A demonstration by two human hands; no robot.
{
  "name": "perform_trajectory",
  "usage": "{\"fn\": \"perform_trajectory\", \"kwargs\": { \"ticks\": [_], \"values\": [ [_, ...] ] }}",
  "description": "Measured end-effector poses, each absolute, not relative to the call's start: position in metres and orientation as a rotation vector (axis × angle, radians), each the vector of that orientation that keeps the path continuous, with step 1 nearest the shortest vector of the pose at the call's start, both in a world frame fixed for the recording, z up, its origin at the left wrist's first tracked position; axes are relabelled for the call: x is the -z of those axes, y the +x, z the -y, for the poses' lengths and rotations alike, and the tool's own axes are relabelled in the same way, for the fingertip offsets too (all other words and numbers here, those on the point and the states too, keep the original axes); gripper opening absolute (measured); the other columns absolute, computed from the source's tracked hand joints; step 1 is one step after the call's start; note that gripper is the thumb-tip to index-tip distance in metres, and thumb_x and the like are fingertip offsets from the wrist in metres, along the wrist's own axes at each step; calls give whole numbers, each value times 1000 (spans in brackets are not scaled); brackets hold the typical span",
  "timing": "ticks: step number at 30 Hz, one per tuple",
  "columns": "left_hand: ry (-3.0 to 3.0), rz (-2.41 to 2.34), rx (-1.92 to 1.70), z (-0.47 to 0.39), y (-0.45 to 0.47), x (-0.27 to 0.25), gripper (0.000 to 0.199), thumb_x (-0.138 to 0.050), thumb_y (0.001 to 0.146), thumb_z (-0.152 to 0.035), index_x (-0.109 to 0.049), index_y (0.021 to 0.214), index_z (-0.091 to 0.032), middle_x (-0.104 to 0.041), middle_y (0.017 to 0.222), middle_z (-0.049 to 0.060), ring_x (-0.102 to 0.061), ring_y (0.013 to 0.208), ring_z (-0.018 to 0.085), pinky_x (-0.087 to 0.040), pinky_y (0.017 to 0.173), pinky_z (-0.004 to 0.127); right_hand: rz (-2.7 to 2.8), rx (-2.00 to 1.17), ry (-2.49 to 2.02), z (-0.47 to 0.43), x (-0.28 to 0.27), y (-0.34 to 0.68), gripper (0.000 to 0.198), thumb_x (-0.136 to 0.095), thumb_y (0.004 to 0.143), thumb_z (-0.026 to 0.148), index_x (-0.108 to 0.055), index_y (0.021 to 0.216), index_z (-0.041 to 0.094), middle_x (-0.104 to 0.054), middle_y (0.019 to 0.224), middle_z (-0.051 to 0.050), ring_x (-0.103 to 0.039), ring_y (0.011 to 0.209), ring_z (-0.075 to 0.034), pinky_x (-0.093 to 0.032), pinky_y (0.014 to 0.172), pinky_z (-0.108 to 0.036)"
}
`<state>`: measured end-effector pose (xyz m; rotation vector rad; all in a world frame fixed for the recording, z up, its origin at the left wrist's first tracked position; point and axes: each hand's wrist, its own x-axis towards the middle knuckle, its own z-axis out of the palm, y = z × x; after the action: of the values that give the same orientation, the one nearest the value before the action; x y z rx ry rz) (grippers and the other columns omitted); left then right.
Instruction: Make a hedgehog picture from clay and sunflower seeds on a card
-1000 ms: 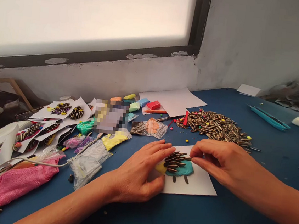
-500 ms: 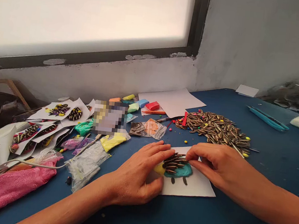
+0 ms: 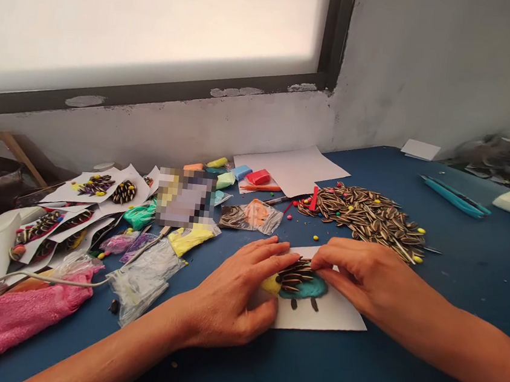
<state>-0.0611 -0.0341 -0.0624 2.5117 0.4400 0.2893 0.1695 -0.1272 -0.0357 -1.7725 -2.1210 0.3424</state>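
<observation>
My left hand (image 3: 244, 296) lies over the left side of a white card (image 3: 337, 315), its fingers stretched out and thumb apart. On the card is a flattened teal clay shape (image 3: 306, 289) with yellow clay (image 3: 271, 284) at its left end and two dark seeds (image 3: 314, 305) below like feet. Striped sunflower seeds (image 3: 296, 274) stick up in overlapping rows from the teal clay. My right hand (image 3: 351, 271) is closed in a pinch at the right end of these rows, on a sunflower seed mostly covered by the fingertips.
Behind the card lies a heap of sunflower seeds (image 3: 371, 215) with coloured bits. Wrapped clay (image 3: 191, 239) and seed-covered cards (image 3: 122, 192) crowd the left, beside a pink knitted cloth (image 3: 27, 319). Blue tweezers (image 3: 455, 197) lie at the far right, and a white sheet (image 3: 289, 167) by the wall.
My right fingertips have shifted slightly left, closer in over the seed rows. My left hand stays on the card. The whole view has moved a little.
</observation>
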Motion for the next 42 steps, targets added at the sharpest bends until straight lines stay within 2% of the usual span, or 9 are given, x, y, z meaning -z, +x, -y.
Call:
{"fn": "perform_trajectory", "kwargs": {
  "ticks": [6,12,15,19,23,27,30,38,42],
  "values": [
    [2505,-442,-291,34,-61,63,72,-52,81,-21,-44,153,-15,-39,161,11,-28,153,28,-23,126,51,2222,-222,-1744,126,37,167,28,-47,100,22,-68,82,23,-62,77,-1,-60,68,-17,-43,62,-30],
    [2504,-437,-278,34,-61,63,73,-52,80,-20,-43,153,-15,-39,161,11,-28,153,29,-24,126,52,2232,-168,-1756,126,39,165,26,-47,99,21,-68,83,23,-65,78,-1,-63,68,-17,-44,62,-30],
    [2511,-414,-330,34,-62,65,73,-52,80,-20,-43,153,-17,-40,161,10,-28,153,30,-25,125,54,2150,-108,-1772,127,33,171,19,-52,97,26,-67,85,24,-67,78,-1,-63,68,-18,-44,62,-31],
    [2507,-433,-311,34,-62,63,73,-52,81,-20,-42,153,-17,-39,161,10,-28,153,31,-26,125,56,1937,107,-1968,124,21,196,21,-53,94,31,-64,77,24,-69,71,-1,-61,62,-20,-41,56,-33],
    [2515,-458,-298,35,-62,62,73,-52,81,-22,-41,153,-13,-40,161,13,-30,152,32,-28,124,56,1871,178,-2230,116,23,226,23,-53,91,27,-74,84,25,-77,87,-5,-69,74,-27,-44,59,-37],
    [2536,-446,-403,36,-62,67,74,-52,81,-22,-40,153,-14,-44,158,12,-33,151,30,-29,125,54,1927,174,-2222,110,34,236,25,-54,91,26,-79,91,27,-78,95,-5,-70,82,-27,-48,65,-39],
    [2556,-458,-372,36,-62,66,73,-51,81,-23,-41,152,-10,-45,157,13,-33,151,31,-29,124,53,1990,190,-2193,108,41,236,26,-55,89,25,-80,94,26,-76,99,-6,-70,83,-26,-48,64,-37],
    [2570,-445,-326,37,-61,60,72,-51,81,-22,-41,152,-12,-43,158,14,-33,151,31,-29,124,54,2058,239,-2125,105,46,236,25,-52,91,26,-73,78,22,-66,82,-6,-60,67,-21,-36,52,-32],
    [2575,-448,-319,38,-62,60,73,-51,80,-20,-40,153,-15,-43,159,12,-32,151,31,-28,124,55,2010,260,-2067,104,46,229,26,-47,95,28,-68,83,20,-64,89,-8,-60,74,-22,-38,57,-33]
  ]
}}
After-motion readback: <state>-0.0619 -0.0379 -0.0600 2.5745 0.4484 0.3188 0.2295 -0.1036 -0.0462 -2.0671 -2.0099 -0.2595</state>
